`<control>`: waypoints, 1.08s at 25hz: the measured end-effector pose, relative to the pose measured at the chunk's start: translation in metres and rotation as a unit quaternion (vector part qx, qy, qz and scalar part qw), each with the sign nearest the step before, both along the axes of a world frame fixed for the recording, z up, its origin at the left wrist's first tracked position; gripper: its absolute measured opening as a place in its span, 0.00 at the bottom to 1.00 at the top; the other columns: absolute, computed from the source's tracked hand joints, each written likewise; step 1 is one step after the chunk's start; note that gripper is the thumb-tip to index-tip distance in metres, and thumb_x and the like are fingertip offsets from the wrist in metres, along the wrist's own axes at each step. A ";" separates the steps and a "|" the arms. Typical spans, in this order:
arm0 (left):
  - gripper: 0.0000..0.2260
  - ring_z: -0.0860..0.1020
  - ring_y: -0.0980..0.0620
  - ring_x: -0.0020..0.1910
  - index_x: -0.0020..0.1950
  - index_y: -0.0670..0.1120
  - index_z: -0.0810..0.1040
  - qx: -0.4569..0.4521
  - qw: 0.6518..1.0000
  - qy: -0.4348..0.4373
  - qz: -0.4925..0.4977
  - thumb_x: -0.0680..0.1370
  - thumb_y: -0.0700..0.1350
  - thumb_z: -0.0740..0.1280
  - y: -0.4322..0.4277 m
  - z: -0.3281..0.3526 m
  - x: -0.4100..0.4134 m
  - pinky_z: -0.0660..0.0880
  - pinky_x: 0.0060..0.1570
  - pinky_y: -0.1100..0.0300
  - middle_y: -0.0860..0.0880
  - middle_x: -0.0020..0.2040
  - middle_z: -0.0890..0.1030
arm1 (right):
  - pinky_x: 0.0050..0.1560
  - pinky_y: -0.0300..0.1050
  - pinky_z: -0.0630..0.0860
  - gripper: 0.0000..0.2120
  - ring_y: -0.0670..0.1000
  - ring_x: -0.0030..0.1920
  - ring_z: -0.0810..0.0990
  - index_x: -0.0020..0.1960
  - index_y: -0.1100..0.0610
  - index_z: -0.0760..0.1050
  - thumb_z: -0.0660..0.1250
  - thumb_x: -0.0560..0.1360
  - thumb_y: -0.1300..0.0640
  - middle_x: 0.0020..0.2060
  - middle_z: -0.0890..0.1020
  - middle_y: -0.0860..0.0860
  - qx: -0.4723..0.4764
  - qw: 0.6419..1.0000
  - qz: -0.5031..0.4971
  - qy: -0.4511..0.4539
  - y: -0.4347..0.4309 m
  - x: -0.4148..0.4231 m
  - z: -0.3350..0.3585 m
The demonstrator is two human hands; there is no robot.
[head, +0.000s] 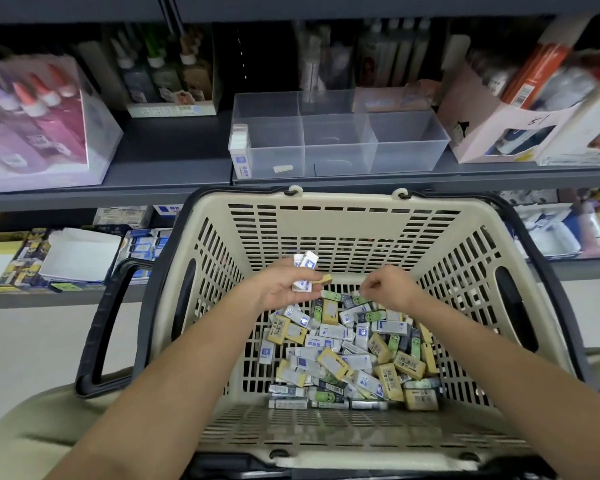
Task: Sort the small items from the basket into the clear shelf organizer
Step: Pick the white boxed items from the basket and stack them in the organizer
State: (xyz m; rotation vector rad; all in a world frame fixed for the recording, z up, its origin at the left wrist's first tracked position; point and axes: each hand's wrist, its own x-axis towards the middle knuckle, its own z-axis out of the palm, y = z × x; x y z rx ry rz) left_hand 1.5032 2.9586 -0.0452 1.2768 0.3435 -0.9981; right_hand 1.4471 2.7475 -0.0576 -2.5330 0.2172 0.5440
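Gripping erasers (305, 261), left hand (281, 289) inside basket (343, 223), clear of walls (organizer (336, 157) left edge stocked)

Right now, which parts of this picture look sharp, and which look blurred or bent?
Head view: the packets in the basket look sharp; the bottles at the left edge are smeared; the shelf edge bows from the wide lens; light is even, without hard shadows.

Mixed packets (340, 355) cover basket (343, 216) floor below clear organizer (409, 147).
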 end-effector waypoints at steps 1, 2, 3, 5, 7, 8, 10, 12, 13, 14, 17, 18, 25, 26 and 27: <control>0.13 0.82 0.48 0.42 0.54 0.39 0.73 0.003 1.000 -0.001 0.008 0.72 0.31 0.69 0.000 0.001 0.001 0.81 0.40 0.57 0.41 0.49 0.80 | 0.46 0.37 0.74 0.07 0.45 0.44 0.79 0.50 0.56 0.82 0.67 0.74 0.58 0.48 0.83 0.49 -0.020 0.999 0.032 0.017 -0.001 -0.004 -0.008; 0.14 0.82 0.48 0.42 0.55 0.39 0.73 0.005 1.000 -0.002 0.013 0.72 0.30 0.69 0.001 0.003 0.002 0.81 0.39 0.57 0.40 0.51 0.79 | 0.50 0.40 0.74 0.09 0.48 0.49 0.79 0.53 0.55 0.81 0.67 0.74 0.58 0.51 0.82 0.50 -0.027 0.997 0.067 0.030 0.002 -0.008 -0.016; 0.15 0.82 0.48 0.42 0.57 0.39 0.72 0.009 1.000 -0.002 0.018 0.72 0.30 0.68 0.002 0.004 0.002 0.81 0.38 0.57 0.39 0.53 0.79 | 0.53 0.43 0.75 0.12 0.50 0.53 0.78 0.56 0.54 0.79 0.67 0.73 0.58 0.54 0.80 0.50 -0.030 0.993 0.102 0.042 0.007 -0.010 -0.022; 0.16 0.81 0.47 0.43 0.59 0.40 0.71 0.022 1.000 0.001 0.020 0.73 0.30 0.67 0.007 0.005 0.002 0.81 0.38 0.56 0.39 0.57 0.77 | 0.55 0.47 0.74 0.19 0.54 0.58 0.74 0.64 0.50 0.73 0.66 0.74 0.55 0.58 0.73 0.52 -0.083 0.980 0.173 0.054 0.019 -0.011 -0.032; 0.16 0.81 0.47 0.46 0.59 0.40 0.71 0.036 0.999 0.004 0.014 0.73 0.31 0.68 0.016 0.006 0.000 0.80 0.42 0.54 0.39 0.60 0.76 | 0.55 0.48 0.72 0.21 0.55 0.60 0.71 0.67 0.47 0.69 0.64 0.75 0.56 0.58 0.70 0.54 -0.177 0.958 0.224 0.029 0.031 -0.012 -0.039; 0.16 0.80 0.47 0.47 0.58 0.41 0.71 0.038 0.999 0.006 0.010 0.72 0.31 0.68 0.019 0.006 -0.002 0.80 0.44 0.53 0.40 0.61 0.75 | 0.55 0.48 0.71 0.21 0.56 0.60 0.70 0.67 0.47 0.69 0.63 0.75 0.57 0.57 0.70 0.54 -0.206 0.950 0.236 0.011 0.036 -0.014 -0.041; 0.17 0.80 0.46 0.51 0.57 0.42 0.71 0.041 0.999 0.009 0.012 0.72 0.31 0.69 0.024 0.007 -0.003 0.80 0.43 0.51 0.40 0.63 0.73 | 0.57 0.48 0.70 0.18 0.55 0.59 0.70 0.64 0.49 0.70 0.62 0.75 0.57 0.56 0.70 0.53 -0.200 0.951 0.233 -0.033 0.042 -0.015 -0.041; 0.20 0.79 0.46 0.53 0.62 0.41 0.69 0.048 0.999 0.007 0.018 0.72 0.31 0.69 0.023 0.007 -0.004 0.80 0.43 0.52 0.39 0.65 0.71 | 0.51 0.45 0.71 0.12 0.52 0.52 0.73 0.60 0.50 0.68 0.61 0.76 0.54 0.53 0.73 0.51 -0.088 0.979 0.176 -0.058 0.046 -0.011 -0.030; 0.21 0.79 0.46 0.53 0.63 0.39 0.69 0.052 0.998 0.005 0.016 0.72 0.31 0.68 0.022 0.007 -0.004 0.79 0.44 0.52 0.39 0.65 0.72 | 0.44 0.42 0.71 0.10 0.50 0.45 0.75 0.58 0.50 0.66 0.61 0.77 0.53 0.49 0.75 0.50 -0.013 0.988 0.139 -0.059 0.048 -0.008 -0.021; 0.20 0.79 0.46 0.52 0.62 0.39 0.69 0.056 0.998 0.002 0.008 0.72 0.31 0.68 0.020 0.007 -0.005 0.79 0.45 0.53 0.40 0.63 0.74 | 0.38 0.41 0.71 0.10 0.48 0.39 0.75 0.58 0.50 0.66 0.60 0.78 0.52 0.46 0.76 0.49 0.049 0.991 0.114 -0.054 0.050 -0.004 -0.011; 0.12 0.80 0.49 0.46 0.58 0.40 0.73 0.052 0.998 -0.005 -0.021 0.75 0.34 0.66 0.016 0.011 -0.005 0.78 0.45 0.55 0.42 0.51 0.80 | 0.43 0.44 0.74 0.14 0.49 0.45 0.78 0.62 0.48 0.69 0.62 0.77 0.53 0.52 0.77 0.48 0.112 0.987 0.106 -0.052 0.054 0.004 0.009; 0.10 0.80 0.49 0.46 0.56 0.40 0.73 0.045 0.999 -0.007 -0.021 0.75 0.35 0.66 0.016 0.013 -0.005 0.78 0.45 0.55 0.43 0.49 0.80 | 0.44 0.46 0.75 0.14 0.51 0.45 0.78 0.62 0.49 0.70 0.63 0.77 0.56 0.52 0.77 0.48 0.120 0.986 0.104 -0.054 0.055 0.005 0.013; 0.08 0.81 0.50 0.46 0.54 0.42 0.75 0.023 0.997 -0.058 -0.050 0.76 0.39 0.68 0.014 0.024 -0.008 0.78 0.50 0.54 0.45 0.46 0.82 | 0.31 0.35 0.76 0.10 0.43 0.28 0.79 0.49 0.55 0.74 0.71 0.71 0.63 0.34 0.81 0.55 0.326 0.945 -0.017 -0.013 0.054 0.012 0.041; 0.07 0.81 0.50 0.44 0.52 0.42 0.75 0.020 0.997 -0.064 -0.043 0.75 0.40 0.68 0.014 0.025 -0.008 0.79 0.47 0.54 0.46 0.44 0.82 | 0.27 0.33 0.74 0.08 0.41 0.25 0.77 0.47 0.55 0.75 0.72 0.70 0.60 0.31 0.81 0.52 0.311 0.950 -0.016 -0.013 0.054 0.013 0.045; 0.08 0.81 0.50 0.43 0.52 0.43 0.75 0.020 0.997 -0.065 -0.035 0.75 0.42 0.68 0.014 0.025 -0.009 0.80 0.44 0.54 0.46 0.44 0.82 | 0.25 0.33 0.72 0.07 0.41 0.23 0.76 0.43 0.55 0.75 0.73 0.69 0.57 0.29 0.80 0.50 0.290 0.957 -0.020 -0.017 0.055 0.014 0.048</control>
